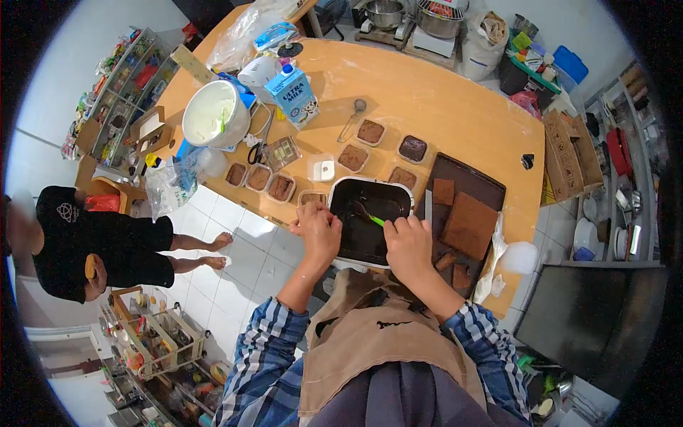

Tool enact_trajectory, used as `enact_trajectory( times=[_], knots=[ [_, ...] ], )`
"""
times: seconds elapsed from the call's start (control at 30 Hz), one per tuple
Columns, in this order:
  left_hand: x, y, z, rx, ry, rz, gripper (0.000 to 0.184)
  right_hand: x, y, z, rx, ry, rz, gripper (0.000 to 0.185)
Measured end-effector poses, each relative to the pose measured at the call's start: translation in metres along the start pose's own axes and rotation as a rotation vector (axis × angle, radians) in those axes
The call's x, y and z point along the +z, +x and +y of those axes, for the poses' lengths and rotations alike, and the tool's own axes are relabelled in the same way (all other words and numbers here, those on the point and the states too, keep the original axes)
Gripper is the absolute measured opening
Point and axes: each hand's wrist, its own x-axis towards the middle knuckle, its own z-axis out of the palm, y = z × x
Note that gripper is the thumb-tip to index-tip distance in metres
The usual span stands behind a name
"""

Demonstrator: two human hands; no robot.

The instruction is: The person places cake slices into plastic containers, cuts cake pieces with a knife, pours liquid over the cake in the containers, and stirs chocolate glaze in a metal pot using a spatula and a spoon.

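Note:
My right hand (409, 245) is closed round a green-handled tool (377, 220), whose far end dips into dark chocolate in a square white-rimmed pan (371, 181). At the pan's left edge is my left hand (317, 226), its fingers bent together; what they hold, if anything, is hidden. Just beyond that hand, a small tub of brown cake (311, 197) is partly covered. More cake tubs stand past the pan, among them one with a dark glossy top (413, 148). To the right, a dark baking tray (466, 169) bears a large brown cake block (470, 225) and smaller pieces.
A white bowl of cream (206, 114), a milk carton (294, 96) and a metal sieve spoon (351, 119) are farther back on the wooden table (420, 85). A person in black (107, 242) stands at the left. A cardboard box (573, 156) is at the right.

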Motion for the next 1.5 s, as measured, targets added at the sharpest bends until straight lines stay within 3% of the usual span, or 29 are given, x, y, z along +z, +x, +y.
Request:
enact_trajectory(
  times=[0.4,0.83,1.03,1.27,1.5],
  knots=[
    [0.001,0.005,0.000,0.067,0.154,0.065,0.006,0.020,0.013,0.006,0.066,-0.061,-0.009,0.011],
    [-0.022,-0.006,-0.012,0.060,0.018,0.105,0.006,0.008,0.007,0.018,0.045,-0.062,-0.020,0.021],
    [-0.029,-0.008,-0.013,-0.010,0.116,0.134,0.008,-0.029,-0.006,0.017,0.107,-0.042,0.028,0.013],
    [-0.027,-0.011,-0.015,-0.068,0.001,0.175,0.006,0.005,-0.012,0.023,0.125,-0.052,-0.053,0.020],
    [-0.031,-0.015,-0.008,-0.194,0.010,0.189,0.003,-0.031,-0.019,0.002,0.129,-0.016,-0.048,0.020]
  ],
)
